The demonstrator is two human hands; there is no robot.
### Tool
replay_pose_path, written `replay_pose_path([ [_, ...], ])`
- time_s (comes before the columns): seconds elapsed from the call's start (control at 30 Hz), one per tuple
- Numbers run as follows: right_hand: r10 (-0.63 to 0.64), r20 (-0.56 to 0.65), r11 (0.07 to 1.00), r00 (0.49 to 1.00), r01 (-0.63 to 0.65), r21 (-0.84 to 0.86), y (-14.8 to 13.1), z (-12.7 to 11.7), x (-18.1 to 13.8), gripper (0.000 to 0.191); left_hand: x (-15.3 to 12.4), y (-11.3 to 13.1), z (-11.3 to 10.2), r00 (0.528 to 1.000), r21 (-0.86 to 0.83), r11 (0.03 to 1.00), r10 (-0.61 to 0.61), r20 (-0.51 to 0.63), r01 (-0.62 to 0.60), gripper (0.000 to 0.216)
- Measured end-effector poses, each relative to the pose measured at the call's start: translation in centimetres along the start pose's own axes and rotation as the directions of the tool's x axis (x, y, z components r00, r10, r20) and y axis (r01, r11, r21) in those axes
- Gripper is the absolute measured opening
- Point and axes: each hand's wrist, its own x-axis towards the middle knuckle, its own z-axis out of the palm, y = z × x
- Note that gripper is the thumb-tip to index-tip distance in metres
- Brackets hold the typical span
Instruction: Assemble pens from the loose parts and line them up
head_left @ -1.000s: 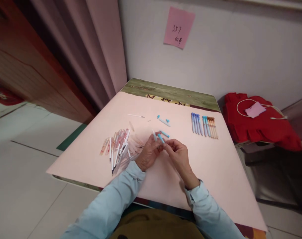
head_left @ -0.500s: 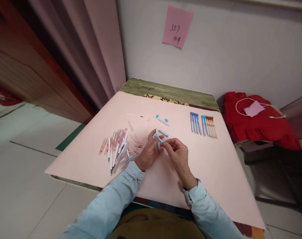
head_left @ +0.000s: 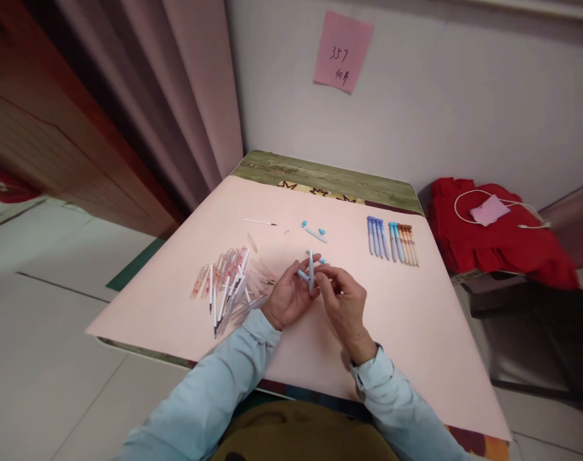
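The pale blue pen barrel (head_left: 311, 274) stands nearly upright above the middle of the table (head_left: 320, 168), toward its near edge. The left hand (head_left: 291, 298), palm turned up, grasps it at the fingers, together with a short blue piece (head_left: 302, 275) lying aslant behind it. The right hand (head_left: 342, 298) is bent close beside the barrel's lower end, thumb and finger nearly together; whether it grasps anything I cannot tell.

The barrel looks light, stiff and smooth, probably plastic, so it may slip or roll; a thumb-and-finger hold around its middle should suit, with little squeezing.

Just beyond the fingers lies a blue tube (head_left: 322, 261), partly hidden, and farther toward the far edge some loose blue parts (head_left: 315, 235). Toward the left edge, a heap of white refills (head_left: 224, 298) sits near the left wrist, restricting sideways movement there. Near the far right corner is a row of pens (head_left: 391, 242). Between that row and the near edge, pink paper (head_left: 411, 339) gives the right arm room.
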Motion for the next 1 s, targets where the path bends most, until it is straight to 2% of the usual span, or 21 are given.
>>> replay_pose_path([
  [0.1, 0.033, -0.009, 0.99, 0.999, -0.034, -0.133, 0.1, -0.2, 0.4, 0.018, 0.1, 0.1, -0.3, 1.0, -0.016, 1.0, -0.01, -0.013, 0.01, 0.039],
  [0.17, 0.048, 0.041, 0.977, 0.998, -0.039, -0.209, 0.3, -0.1, 0.6, 0.015, 0.1, 0.0, -0.3, 1.0, -0.025, 0.999, -0.025, -0.015, 0.024, 0.039],
  [0.27, 0.082, 0.121, 0.973, 0.989, -0.053, -0.225, 0.7, 0.4, 0.5, 0.013, 0.1, -0.1, -0.3, 0.998, -0.021, 0.998, -0.055, -0.001, 0.055, 0.041],
  [0.33, 0.098, 0.135, 0.976, 0.986, -0.069, -0.208, 1.0, 0.8, 0.4, 0.012, 0.2, -0.2, -0.2, 0.997, -0.008, 0.997, -0.074, 0.003, 0.074, 0.042],
  [0.43, 0.14, 0.093, 0.985, 0.986, -0.13, -0.11, 1.1, 0.8, 0.4, 0.01, 0.2, -0.1, -0.2, 0.998, -0.025, 0.997, -0.07, -0.002, 0.07, 0.042],
  [0.57, 0.208, 0.029, 0.975, 0.978, -0.21, 0.073, 0.4, -0.7, 0.8, 0.018, -0.1, 0.2, -0.4, 0.997, -0.111, 0.991, -0.067, 0.036, 0.07, 0.042],
  [0.63, 0.186, 0.005, 0.981, 0.983, -0.186, 0.05, 0.0, -1.8, 1.2, 0.018, -0.2, 0.4, -0.6, 0.996, -0.136, 0.988, -0.066, 0.059, 0.073, 0.043],
  [0.7, 0.115, 0.009, 0.992, 0.993, -0.114, -0.05, -0.4, -2.8, 1.4, 0.015, -0.2, 0.5, -0.7, 0.997, -0.159, 0.986, -0.048, 0.061, 0.057, 0.044],
  [0.77, 0.035, 0.095, 0.989, 0.995, -0.021, -0.147, -0.7, -3.5, 1.6, 0.013, -0.1, 0.6, -0.9, 0.999, -0.185, 0.982, -0.024, 0.042, 0.031, 0.045],
  [0.87, -0.007, 0.269, 0.977, 0.963, 0.064, -0.205, -1.0, -4.0, 1.6, 0.012, 0.1, 0.6, -1.0, 1.0, -0.206, 0.978, 0.017, -0.001, -0.017, 0.047],
  [1.0, -0.003, 0.307, 0.968, 0.952, 0.079, -0.238, -1.2, -4.0, 1.4, 0.013, 0.2, 0.6, -1.1, 0.998, -0.209, 0.976, 0.061, -0.034, -0.067, 0.048],
])
